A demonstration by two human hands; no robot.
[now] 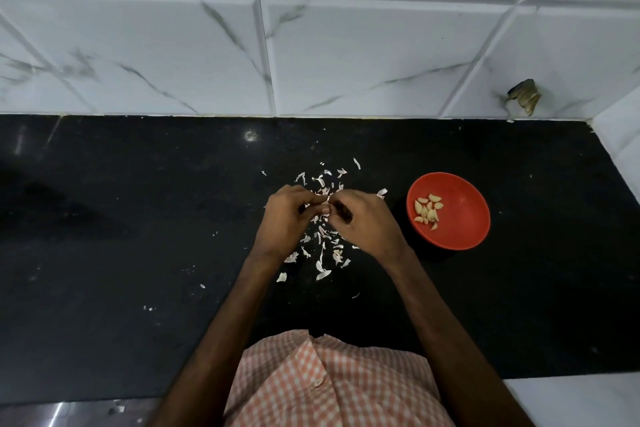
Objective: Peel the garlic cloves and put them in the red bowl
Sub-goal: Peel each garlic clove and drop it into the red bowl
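Garlic clove pinched between curled fingers of left hand and right hand, over worktop centre. Red bowl near right hand, holding peeled cloves. Skins littered under hands. Worktop's left half open.

A black stone counter meets a wall of white tiles with grey veins. A side wall closes the right corner.

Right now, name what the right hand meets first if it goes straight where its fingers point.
Probably the garlic clove pinched between the hands, then the left hand, which the right hand points at.
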